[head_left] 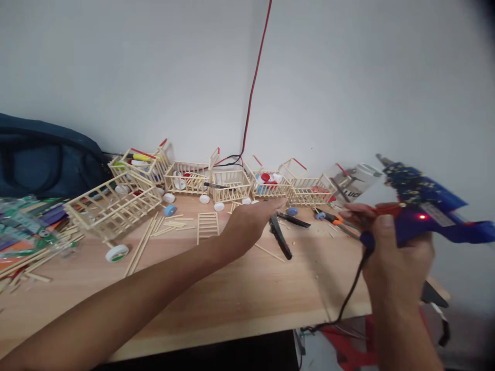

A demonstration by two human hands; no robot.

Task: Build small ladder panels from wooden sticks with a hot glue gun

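My right hand is closed around the grip of a blue hot-glue gun, held up at the right with its red light lit and its nozzle pointing up and left. Its black cord hangs down over the table edge. My left hand reaches forward over the wooden table, fingers stretched out flat toward a row of small stick-built carts. Nothing shows in that hand. Black pliers lie just right of it.
A larger stick cart sits tilted at the left, with loose sticks, a small stick ladder and bottle caps around it. Plastic packets and a dark bag are far left. A red wire runs up the wall.
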